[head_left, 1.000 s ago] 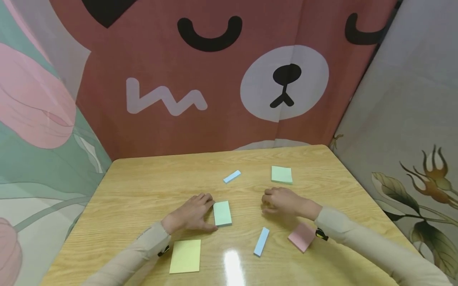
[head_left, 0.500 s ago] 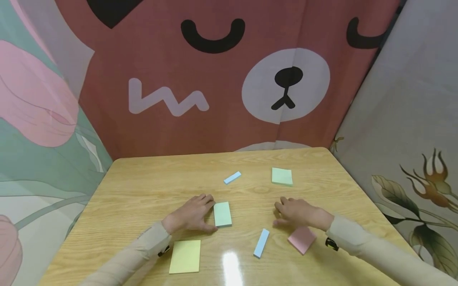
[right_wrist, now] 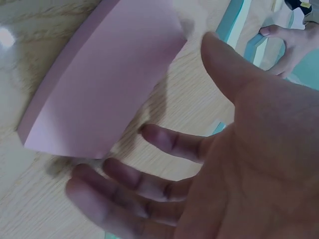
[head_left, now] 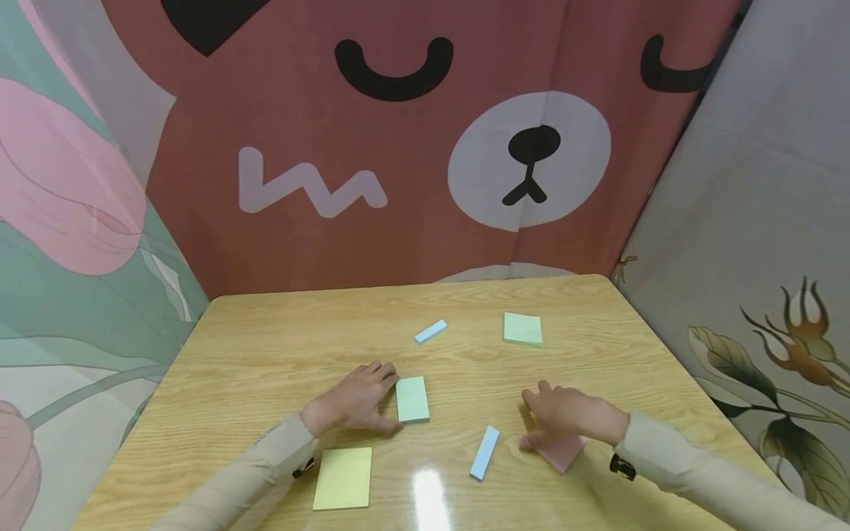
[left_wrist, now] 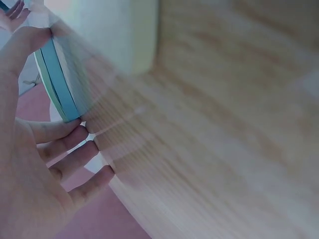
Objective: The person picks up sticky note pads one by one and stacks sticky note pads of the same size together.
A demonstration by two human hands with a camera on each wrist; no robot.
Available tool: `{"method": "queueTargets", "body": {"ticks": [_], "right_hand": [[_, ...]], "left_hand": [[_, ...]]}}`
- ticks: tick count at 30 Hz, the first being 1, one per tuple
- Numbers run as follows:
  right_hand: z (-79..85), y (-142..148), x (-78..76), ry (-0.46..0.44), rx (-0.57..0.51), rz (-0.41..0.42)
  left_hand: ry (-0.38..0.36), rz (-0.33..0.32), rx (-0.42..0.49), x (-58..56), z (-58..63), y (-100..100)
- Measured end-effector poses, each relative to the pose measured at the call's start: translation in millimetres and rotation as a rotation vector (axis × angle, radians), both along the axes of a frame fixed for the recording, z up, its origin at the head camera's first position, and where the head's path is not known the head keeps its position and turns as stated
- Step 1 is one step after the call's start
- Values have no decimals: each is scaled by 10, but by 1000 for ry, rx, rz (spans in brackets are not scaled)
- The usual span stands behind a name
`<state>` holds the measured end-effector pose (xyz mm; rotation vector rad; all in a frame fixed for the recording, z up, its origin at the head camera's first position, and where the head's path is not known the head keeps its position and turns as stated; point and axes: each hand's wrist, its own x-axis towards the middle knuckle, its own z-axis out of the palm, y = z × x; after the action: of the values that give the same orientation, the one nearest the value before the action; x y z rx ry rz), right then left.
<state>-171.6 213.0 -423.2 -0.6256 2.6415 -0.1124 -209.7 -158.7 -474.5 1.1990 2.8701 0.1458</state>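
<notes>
My left hand (head_left: 355, 398) pinches the left side of a pale green sticky note pad (head_left: 413, 400), index finger at its upper corner and thumb at its lower corner. The left wrist view shows that pad's blue-green edge (left_wrist: 61, 82) between thumb and index finger. Over a pink sticky note pad (head_left: 563, 453) hovers my right hand (head_left: 564, 411), covering its upper part. In the right wrist view the fingers are spread and loosely bent beside the pink pad's edge, with the thumb apart. A narrow light blue sticky note strip (head_left: 484, 453) lies left of the pink pad.
A yellow sticky note pad (head_left: 342, 478) lies near the left wrist. Farther back are another narrow blue strip (head_left: 431, 331) and a light green pad (head_left: 522, 329). A printed curtain (head_left: 398, 243) hangs behind the wooden table (head_left: 299, 324), and more fabric hangs at both sides.
My right hand has moved right and toward me, from between the pads to over the pink pad. My left hand and the pad it holds stay in place.
</notes>
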Motion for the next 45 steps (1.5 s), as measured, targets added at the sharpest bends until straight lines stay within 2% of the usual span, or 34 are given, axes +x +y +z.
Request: {"method": "queueTargets", "body": {"ticks": [9, 18, 25, 32, 38, 45], "right_hand": [[46, -61, 67, -119, 105, -53], [81, -45, 94, -98, 184, -8], [53, -65, 101, -118, 193, -49], [40, -68, 87, -115, 229, -13], [53, -56, 72, -136, 193, -8], [38, -51, 70, -133, 180, 4]], "left_hand": [[7, 1, -14, 12, -3, -2], [7, 6, -24, -19, 2, -6], [-24, 9, -12, 1, 22, 0], [-12, 13, -25, 7, 5, 11], [-6, -1, -10, 6, 29, 23], [-16, 15, -37, 13, 25, 25]]}}
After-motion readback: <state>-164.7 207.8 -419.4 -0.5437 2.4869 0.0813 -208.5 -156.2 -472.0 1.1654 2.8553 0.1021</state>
